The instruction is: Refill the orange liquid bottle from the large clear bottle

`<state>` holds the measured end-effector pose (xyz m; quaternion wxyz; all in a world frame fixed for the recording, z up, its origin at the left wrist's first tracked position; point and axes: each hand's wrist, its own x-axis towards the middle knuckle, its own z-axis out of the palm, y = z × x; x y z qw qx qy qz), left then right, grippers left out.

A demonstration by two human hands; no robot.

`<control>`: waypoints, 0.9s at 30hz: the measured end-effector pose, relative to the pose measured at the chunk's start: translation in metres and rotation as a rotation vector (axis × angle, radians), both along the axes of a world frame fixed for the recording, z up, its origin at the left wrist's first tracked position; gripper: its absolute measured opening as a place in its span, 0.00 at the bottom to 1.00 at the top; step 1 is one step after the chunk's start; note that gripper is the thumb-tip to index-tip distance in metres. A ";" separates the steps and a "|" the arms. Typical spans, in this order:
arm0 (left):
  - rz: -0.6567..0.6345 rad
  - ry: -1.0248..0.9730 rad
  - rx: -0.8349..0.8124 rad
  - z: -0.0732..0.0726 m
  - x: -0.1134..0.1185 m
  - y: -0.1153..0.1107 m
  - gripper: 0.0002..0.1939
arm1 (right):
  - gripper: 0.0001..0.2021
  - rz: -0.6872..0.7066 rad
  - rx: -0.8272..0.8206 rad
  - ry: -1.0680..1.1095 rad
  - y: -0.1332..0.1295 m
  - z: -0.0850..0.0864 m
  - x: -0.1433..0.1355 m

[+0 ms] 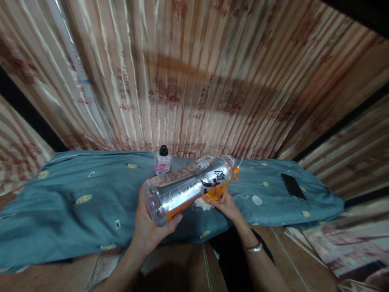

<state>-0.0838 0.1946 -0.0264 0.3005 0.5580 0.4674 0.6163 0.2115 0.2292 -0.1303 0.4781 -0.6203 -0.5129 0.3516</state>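
Note:
My left hand (148, 227) is closed round the base end of a large clear plastic bottle (188, 190) with a silver and orange label. The bottle is tilted, its neck toward the upper right. My right hand (226, 207) grips a small orange see-through container (216, 192), partly hidden behind the bottle. An orange and white pointed piece, perhaps its spray top, sticks up beside the bottle's neck. Some crumpled white material, maybe tissue, (203, 203) shows just left of my right fingers.
A small clear bottle with a black cap (163, 156) stands on the teal patterned bedding (100, 182), behind the large bottle. A dark phone (293, 186) lies at the right. A white round lid-like disc (257, 200) is nearer the middle. Pleated curtains (182, 81) hang behind.

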 end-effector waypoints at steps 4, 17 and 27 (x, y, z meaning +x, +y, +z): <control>-0.014 -0.013 -0.020 -0.003 0.001 0.001 0.30 | 0.40 -0.022 0.009 -0.032 0.000 -0.003 0.002; -0.006 0.021 0.019 0.000 0.000 0.002 0.33 | 0.39 -0.025 -0.008 -0.037 0.002 -0.013 0.006; -0.033 0.055 0.031 -0.009 -0.001 0.003 0.39 | 0.39 0.020 0.011 0.024 0.002 -0.013 0.005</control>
